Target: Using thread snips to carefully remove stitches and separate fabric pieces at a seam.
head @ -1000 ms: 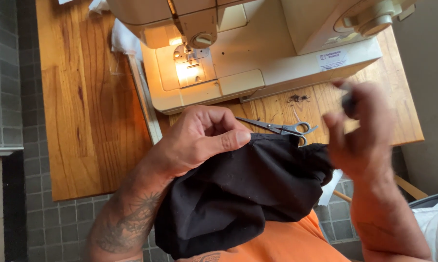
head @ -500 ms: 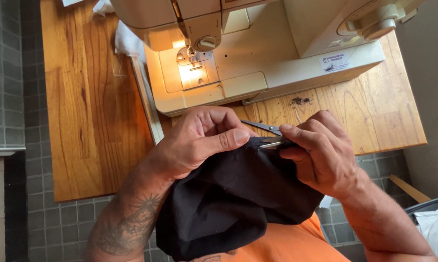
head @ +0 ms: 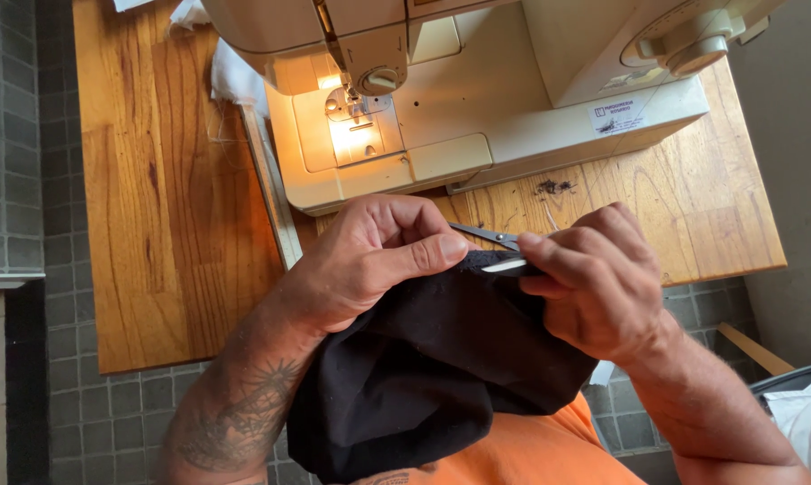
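My left hand [head: 378, 260] grips a bunched piece of black fabric [head: 432, 368], thumb pressed along its top edge. The fabric hangs down over my lap. My right hand [head: 594, 283] is closed on a small thin pale tool [head: 504, 266], whose tip lies on the fabric edge right beside my left thumb. Most of the tool is hidden inside the fingers. Both hands are held just in front of the wooden table's near edge.
A cream sewing machine [head: 477, 99] with its needle lamp lit stands on the wooden table [head: 172, 198]. Metal scissors [head: 484, 235] lie on the table behind my hands. A long metal ruler [head: 271, 193] lies left of the machine, with white cloth [head: 235, 76] behind it. Grey tiled floor lies below.
My right hand came down from a raised position at the right and closed in on the fabric edge next to my left thumb. My left hand kept its grip on the fabric.
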